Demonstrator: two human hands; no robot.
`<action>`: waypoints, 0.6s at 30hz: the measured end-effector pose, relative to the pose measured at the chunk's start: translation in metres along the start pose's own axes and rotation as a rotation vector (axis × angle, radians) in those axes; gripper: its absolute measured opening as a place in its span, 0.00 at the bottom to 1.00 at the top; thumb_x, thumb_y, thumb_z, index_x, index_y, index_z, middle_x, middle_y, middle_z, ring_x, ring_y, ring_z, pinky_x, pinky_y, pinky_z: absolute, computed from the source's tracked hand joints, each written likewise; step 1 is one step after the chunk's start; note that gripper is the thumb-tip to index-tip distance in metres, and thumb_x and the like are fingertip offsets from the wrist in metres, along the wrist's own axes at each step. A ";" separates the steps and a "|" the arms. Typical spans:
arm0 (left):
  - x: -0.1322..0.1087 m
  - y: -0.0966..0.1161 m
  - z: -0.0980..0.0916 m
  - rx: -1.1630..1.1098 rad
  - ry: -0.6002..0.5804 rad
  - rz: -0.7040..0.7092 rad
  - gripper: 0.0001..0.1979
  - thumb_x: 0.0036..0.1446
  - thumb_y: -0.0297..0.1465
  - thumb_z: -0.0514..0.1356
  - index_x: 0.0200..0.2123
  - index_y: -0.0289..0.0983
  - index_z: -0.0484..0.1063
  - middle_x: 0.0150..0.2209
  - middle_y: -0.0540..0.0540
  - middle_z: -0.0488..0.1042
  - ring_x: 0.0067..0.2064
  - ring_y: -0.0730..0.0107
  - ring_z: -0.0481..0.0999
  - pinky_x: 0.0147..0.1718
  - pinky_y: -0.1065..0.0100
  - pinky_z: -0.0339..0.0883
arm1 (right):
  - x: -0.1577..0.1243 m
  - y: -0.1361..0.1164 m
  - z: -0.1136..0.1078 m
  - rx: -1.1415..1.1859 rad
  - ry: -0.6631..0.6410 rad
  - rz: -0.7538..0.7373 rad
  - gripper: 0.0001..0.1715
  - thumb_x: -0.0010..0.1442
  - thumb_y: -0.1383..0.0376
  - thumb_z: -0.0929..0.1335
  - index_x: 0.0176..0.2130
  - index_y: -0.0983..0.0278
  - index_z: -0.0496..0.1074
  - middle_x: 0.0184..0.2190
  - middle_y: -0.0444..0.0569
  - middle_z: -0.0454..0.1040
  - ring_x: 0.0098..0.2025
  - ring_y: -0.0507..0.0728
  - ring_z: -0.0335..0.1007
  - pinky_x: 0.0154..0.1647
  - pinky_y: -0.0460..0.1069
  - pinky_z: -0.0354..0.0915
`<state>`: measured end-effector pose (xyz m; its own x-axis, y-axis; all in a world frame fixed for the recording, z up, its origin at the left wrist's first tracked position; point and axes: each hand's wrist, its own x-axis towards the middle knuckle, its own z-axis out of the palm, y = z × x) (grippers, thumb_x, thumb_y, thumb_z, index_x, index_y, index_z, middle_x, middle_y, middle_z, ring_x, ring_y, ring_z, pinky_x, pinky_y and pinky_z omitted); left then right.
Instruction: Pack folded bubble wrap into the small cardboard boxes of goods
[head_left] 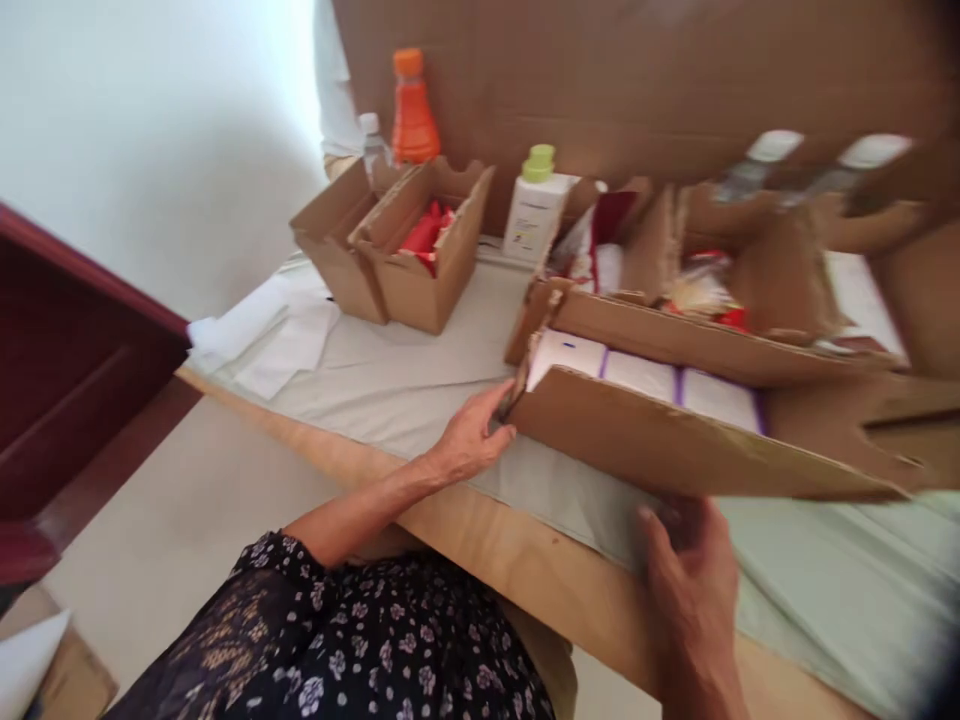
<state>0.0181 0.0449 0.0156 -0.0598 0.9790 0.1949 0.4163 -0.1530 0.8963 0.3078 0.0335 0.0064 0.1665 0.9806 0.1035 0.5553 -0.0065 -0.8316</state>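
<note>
- While the left hand (472,437) meets the left end of the long cardboard box (675,445), its thumb and forefinger stand apart; whether they grip it, I cannot tell.
- At the near side of that box, the right hand (694,565) reaches under the lower edge, fingertips hidden, so its hold cannot be told.
- Three white packs (641,376) with purple edges sit in a row inside the box, toward its left end.
- Farther left on the pale cloth (420,375), a smaller box (409,295) contains red packets (429,235).
- Between the two boxes, farther back, a white bottle (531,220) stands upright.
</note>
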 end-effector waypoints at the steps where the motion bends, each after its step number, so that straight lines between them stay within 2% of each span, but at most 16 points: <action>1: -0.005 -0.008 -0.015 0.093 0.009 0.009 0.29 0.58 0.30 0.62 0.64 0.40 0.70 0.62 0.39 0.75 0.63 0.51 0.74 0.63 0.48 0.70 | -0.009 0.003 0.001 -0.052 0.001 0.000 0.44 0.59 0.44 0.69 0.65 0.66 0.65 0.56 0.63 0.75 0.55 0.71 0.75 0.57 0.71 0.69; 3: -0.018 -0.025 -0.058 0.300 0.103 -0.016 0.23 0.57 0.30 0.63 0.57 0.42 0.76 0.61 0.41 0.77 0.64 0.52 0.73 0.65 0.48 0.68 | -0.021 0.007 0.001 -0.140 0.017 -0.004 0.45 0.62 0.45 0.68 0.69 0.64 0.62 0.60 0.65 0.74 0.58 0.74 0.75 0.58 0.73 0.68; 5: -0.030 -0.041 -0.114 0.470 0.277 -0.109 0.18 0.55 0.30 0.64 0.50 0.42 0.80 0.58 0.41 0.79 0.63 0.51 0.74 0.65 0.47 0.67 | -0.027 0.007 -0.002 -0.207 0.027 0.003 0.42 0.64 0.46 0.68 0.70 0.58 0.62 0.60 0.64 0.75 0.58 0.75 0.76 0.57 0.71 0.71; 8: -0.040 -0.064 -0.198 0.567 0.487 -0.214 0.15 0.55 0.28 0.61 0.46 0.38 0.79 0.55 0.36 0.78 0.63 0.45 0.72 0.67 0.39 0.60 | -0.025 0.006 -0.004 -0.290 -0.017 0.047 0.36 0.64 0.45 0.68 0.68 0.44 0.65 0.59 0.60 0.77 0.55 0.74 0.78 0.52 0.71 0.73; 10: -0.038 -0.078 -0.240 0.610 0.584 -0.270 0.14 0.53 0.29 0.60 0.44 0.37 0.78 0.53 0.33 0.78 0.62 0.43 0.72 0.67 0.38 0.58 | -0.021 0.009 -0.003 -0.325 -0.014 0.068 0.35 0.63 0.42 0.67 0.66 0.41 0.66 0.57 0.60 0.78 0.50 0.76 0.80 0.48 0.73 0.73; 13: -0.024 -0.094 -0.277 0.642 0.666 -0.323 0.14 0.52 0.30 0.63 0.43 0.37 0.76 0.50 0.35 0.78 0.60 0.43 0.72 0.66 0.40 0.58 | -0.017 0.018 0.002 -0.333 0.048 0.022 0.35 0.59 0.40 0.66 0.63 0.43 0.70 0.54 0.63 0.79 0.43 0.78 0.81 0.42 0.75 0.72; 15: -0.006 -0.102 -0.291 0.655 0.709 -0.334 0.17 0.52 0.30 0.64 0.47 0.37 0.75 0.53 0.34 0.76 0.61 0.43 0.70 0.67 0.41 0.56 | -0.016 0.023 0.004 -0.338 0.065 -0.002 0.35 0.59 0.41 0.66 0.62 0.44 0.72 0.52 0.64 0.80 0.44 0.79 0.80 0.39 0.74 0.72; 18: 0.026 -0.110 -0.305 0.668 0.770 -0.328 0.21 0.51 0.25 0.63 0.51 0.35 0.73 0.62 0.30 0.69 0.67 0.40 0.63 0.68 0.38 0.53 | -0.014 0.023 0.004 -0.377 0.040 0.024 0.31 0.59 0.43 0.67 0.60 0.41 0.72 0.50 0.62 0.80 0.50 0.78 0.79 0.38 0.72 0.72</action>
<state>-0.3062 0.0461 0.0437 -0.7185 0.5745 0.3921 0.6741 0.4360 0.5963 0.3150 0.0203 -0.0161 0.2108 0.9709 0.1135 0.8102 -0.1085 -0.5761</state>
